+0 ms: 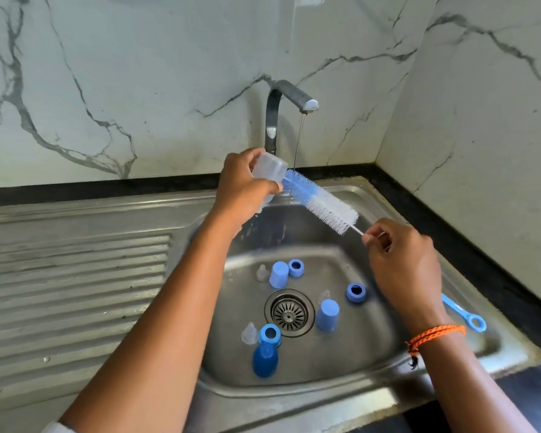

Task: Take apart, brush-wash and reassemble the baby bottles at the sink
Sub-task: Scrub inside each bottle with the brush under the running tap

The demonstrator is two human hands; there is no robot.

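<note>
Marble-patterned walls met in a corner behind a steel sink (341, 375) with a ribbed draining board, and one tap (278, 110) ran a thin stream of water. Over the basin, the person's left hand (241, 185) gripped one clear bottle (267, 170), tilted, its mouth facing the bottle brush (320, 204). The right hand (400, 254) pinched the brush's thin wire stem, its blue tip at the bottle's mouth. In the basin lay three blue caps (278, 274), three blue collar rings (355, 292) and three clear teats (249, 333) around the drain. One small blue brush handle (466, 314) rested on the sink's right rim.
</note>
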